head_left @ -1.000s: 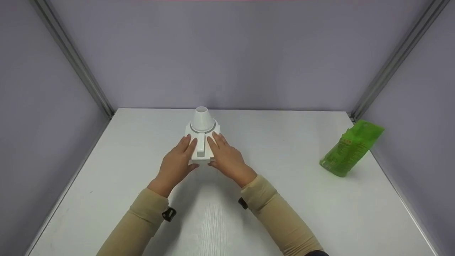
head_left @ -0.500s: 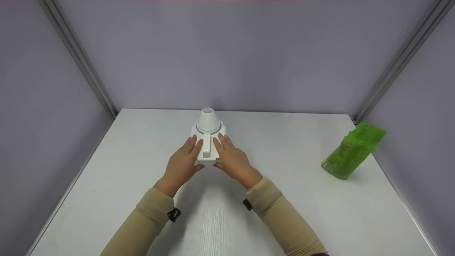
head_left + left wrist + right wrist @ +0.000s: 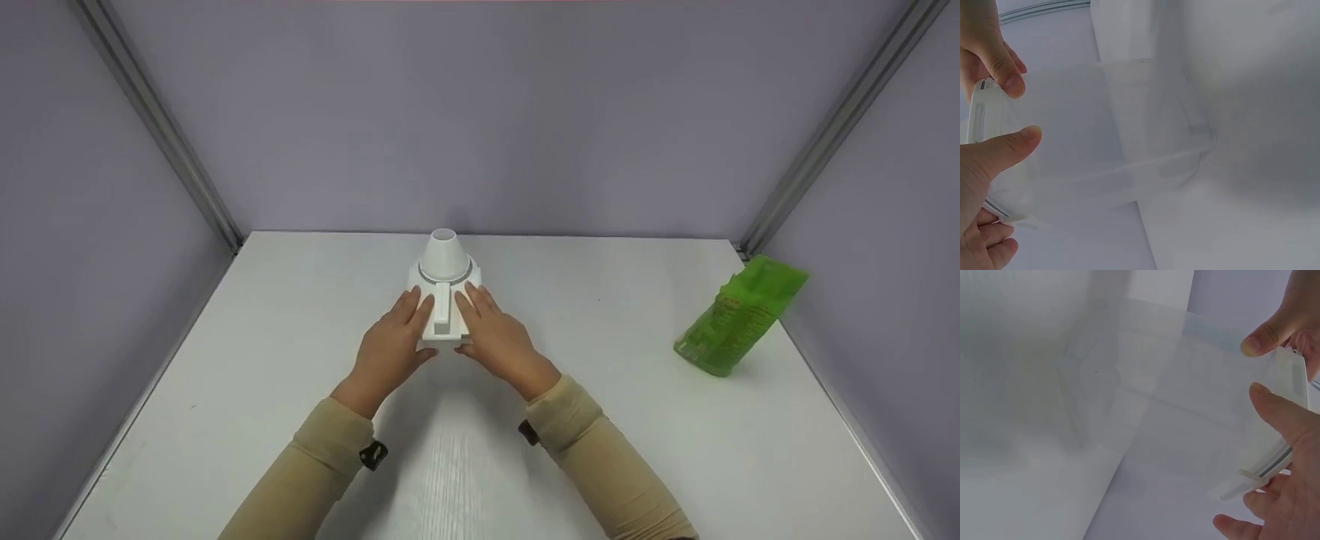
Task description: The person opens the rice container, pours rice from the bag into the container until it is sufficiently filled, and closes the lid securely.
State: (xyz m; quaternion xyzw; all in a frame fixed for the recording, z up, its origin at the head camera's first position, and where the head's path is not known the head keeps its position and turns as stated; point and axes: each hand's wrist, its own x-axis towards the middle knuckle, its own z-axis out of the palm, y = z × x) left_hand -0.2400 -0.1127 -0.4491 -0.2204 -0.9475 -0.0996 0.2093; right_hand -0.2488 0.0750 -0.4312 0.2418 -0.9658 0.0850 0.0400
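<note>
A tall storage container of clear, frosted plastic [image 3: 1072, 118] stands near the back of the white table. Its white lid [image 3: 444, 337] carries a raised bar-shaped handle [image 3: 442, 311] and, behind that, a white cone-shaped cup [image 3: 444, 259] with its narrow end up. My left hand [image 3: 386, 356] holds the lid's left side, fingers spread over the top and thumb against the clear front wall. On the right side my right hand [image 3: 502, 349] mirrors it, its thumb on the front wall beneath the lid. The lid hides most of the body in the head view.
A green printed pouch [image 3: 739, 319] leans on the table's right part, near the right wall. Grey-purple panels [image 3: 480, 120] close off the back and both sides of the white table [image 3: 615, 420].
Both hands and the container have shifted a little to the right along the table, keeping the same hold. The green pouch has stayed in place.
</note>
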